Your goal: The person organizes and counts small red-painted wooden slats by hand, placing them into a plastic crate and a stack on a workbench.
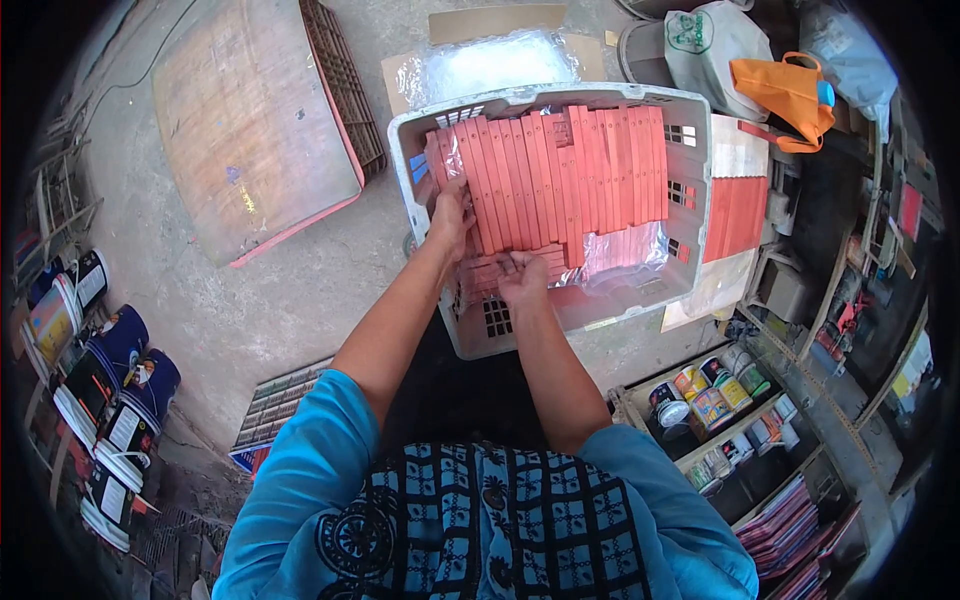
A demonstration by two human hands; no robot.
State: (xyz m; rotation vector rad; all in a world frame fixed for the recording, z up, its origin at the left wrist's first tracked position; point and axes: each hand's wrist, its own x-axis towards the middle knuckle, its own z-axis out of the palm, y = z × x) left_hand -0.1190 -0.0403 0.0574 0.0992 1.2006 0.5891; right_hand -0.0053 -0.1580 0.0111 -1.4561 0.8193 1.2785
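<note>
A pale grey plastic crate [560, 92] holds a row of narrow red wooden strips [540, 180] packed side by side, with small dark holes in their faces. My left hand [452, 212] is closed against the left end of this row, its fingertips partly hidden. At the near ends of the strips, my right hand [523, 278] touches the wood with its fingers a little apart and bent. One strip [574, 240] sticks out nearer to me than its neighbours. Clear plastic film [628, 250] lies between the upper row and more red strips below.
Beyond the crate sits an open cardboard box [497, 22] with clear plastic. A worn board [250, 120] tops a stack at left. Paint buckets [120, 420] line the left side; a shelf with cans [710, 405] stands at right. An orange bag [785, 90] lies at upper right.
</note>
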